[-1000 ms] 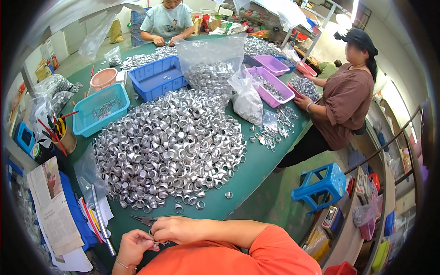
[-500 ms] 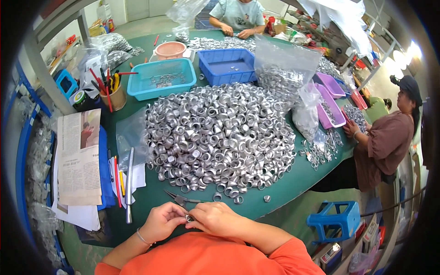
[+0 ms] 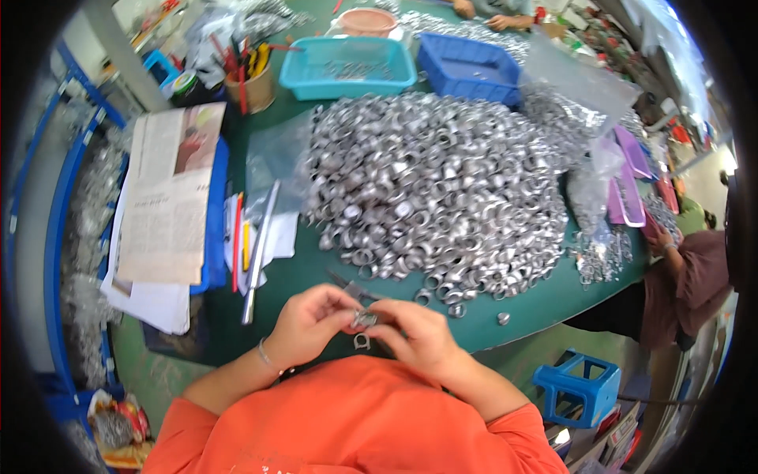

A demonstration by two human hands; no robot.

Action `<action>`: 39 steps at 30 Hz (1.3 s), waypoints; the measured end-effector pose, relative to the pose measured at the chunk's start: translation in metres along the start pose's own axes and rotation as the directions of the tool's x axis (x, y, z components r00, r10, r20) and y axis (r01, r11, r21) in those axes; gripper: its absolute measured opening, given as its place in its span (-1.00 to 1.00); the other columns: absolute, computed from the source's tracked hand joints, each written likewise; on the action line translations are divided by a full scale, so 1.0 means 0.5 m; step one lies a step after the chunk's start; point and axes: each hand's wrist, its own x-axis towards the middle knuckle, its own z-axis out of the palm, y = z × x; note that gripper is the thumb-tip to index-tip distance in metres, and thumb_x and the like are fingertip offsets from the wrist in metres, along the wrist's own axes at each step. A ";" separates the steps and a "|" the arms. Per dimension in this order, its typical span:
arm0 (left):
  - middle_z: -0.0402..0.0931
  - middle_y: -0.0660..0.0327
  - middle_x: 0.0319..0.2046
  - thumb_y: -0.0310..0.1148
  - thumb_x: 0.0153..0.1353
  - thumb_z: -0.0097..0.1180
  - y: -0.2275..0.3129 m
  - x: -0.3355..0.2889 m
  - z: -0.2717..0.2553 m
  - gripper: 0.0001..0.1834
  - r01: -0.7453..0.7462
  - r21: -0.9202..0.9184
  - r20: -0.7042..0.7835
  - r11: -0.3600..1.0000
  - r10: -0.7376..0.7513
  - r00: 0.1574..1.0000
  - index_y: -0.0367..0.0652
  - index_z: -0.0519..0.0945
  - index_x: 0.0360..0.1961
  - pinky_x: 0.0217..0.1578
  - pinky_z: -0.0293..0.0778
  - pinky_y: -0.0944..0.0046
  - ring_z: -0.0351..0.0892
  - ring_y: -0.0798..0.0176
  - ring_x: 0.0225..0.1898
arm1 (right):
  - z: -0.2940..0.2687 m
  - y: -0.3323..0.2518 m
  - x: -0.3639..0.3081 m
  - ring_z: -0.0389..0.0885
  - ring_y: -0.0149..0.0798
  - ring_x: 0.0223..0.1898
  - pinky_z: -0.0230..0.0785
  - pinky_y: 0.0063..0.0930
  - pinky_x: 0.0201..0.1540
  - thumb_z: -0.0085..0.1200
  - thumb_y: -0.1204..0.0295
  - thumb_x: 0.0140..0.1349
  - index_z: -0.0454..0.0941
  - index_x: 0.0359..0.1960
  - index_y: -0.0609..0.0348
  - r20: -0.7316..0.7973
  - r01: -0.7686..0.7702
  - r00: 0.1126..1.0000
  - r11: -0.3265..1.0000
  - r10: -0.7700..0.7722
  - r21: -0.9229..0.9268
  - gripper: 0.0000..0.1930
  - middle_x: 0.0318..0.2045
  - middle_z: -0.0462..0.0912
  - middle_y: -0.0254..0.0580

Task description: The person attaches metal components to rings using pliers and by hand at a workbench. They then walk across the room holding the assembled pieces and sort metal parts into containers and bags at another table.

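My left hand (image 3: 313,322) and my right hand (image 3: 418,333) meet close to my body at the table's near edge. Thumbs and fingers of both pinch a small silver metal ring (image 3: 365,317), partly covered by the fingertips. Just below it another small silver ring (image 3: 362,341) shows, close to my orange shirt. Beyond my fingers lies a dark pointed hand tool (image 3: 355,289), partly hidden; its kind is unclear. A large heap of silver metal rings (image 3: 442,186) fills the middle of the green table (image 3: 304,272), with a few loose ones along its near side.
To the left lie a newspaper (image 3: 170,197) on a blue tray, pens and a metal rod (image 3: 260,253). A cup of pliers (image 3: 251,85), a turquoise basket (image 3: 347,67) and a blue basket (image 3: 471,69) stand behind. Co-workers occupy the far and right sides; a blue stool (image 3: 578,387) stands right.
My view has tipped down and turned left, so the table sits higher and further right. My hands have moved slightly apart, showing more of the held ring and another ring below.
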 end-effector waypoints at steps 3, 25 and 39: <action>0.54 0.07 -0.33 -0.57 0.20 -0.01 0.001 0.003 -0.008 -0.89 0.049 -0.088 0.053 0.995 -0.045 0.998 -0.38 0.46 -0.25 -0.27 0.56 0.31 0.59 0.28 -0.34 | -0.008 0.004 0.006 0.54 -0.09 -0.39 0.42 -0.38 -0.38 0.22 0.58 -0.05 0.50 -0.26 0.23 0.002 0.078 0.997 0.997 -0.078 -0.028 -0.73 -0.39 0.54 -0.09; 0.51 0.11 -0.27 -0.63 -0.07 0.21 0.004 -0.022 0.001 -0.69 -0.466 0.598 0.262 0.652 0.390 0.883 -0.26 0.54 -0.22 -0.35 0.49 0.38 0.54 0.21 -0.35 | -0.012 -0.024 -0.006 0.50 -0.08 -0.41 0.38 -0.36 -0.36 0.24 0.56 -0.07 0.44 -0.49 0.25 0.212 -0.108 0.972 0.994 0.099 0.032 -0.82 -0.48 0.51 -0.12; 0.49 0.16 -0.24 -0.60 0.17 0.03 -0.028 -0.043 -0.003 -0.76 0.111 0.041 0.247 0.993 -0.118 0.962 -0.36 0.45 -0.11 -0.20 0.49 0.39 0.53 0.35 -0.21 | -0.015 -0.008 -0.025 0.50 -0.45 -0.54 0.33 -0.59 -0.48 0.15 0.52 0.10 0.49 -0.40 0.31 0.445 -0.571 0.794 0.759 0.414 0.312 -0.88 -0.55 0.58 -0.24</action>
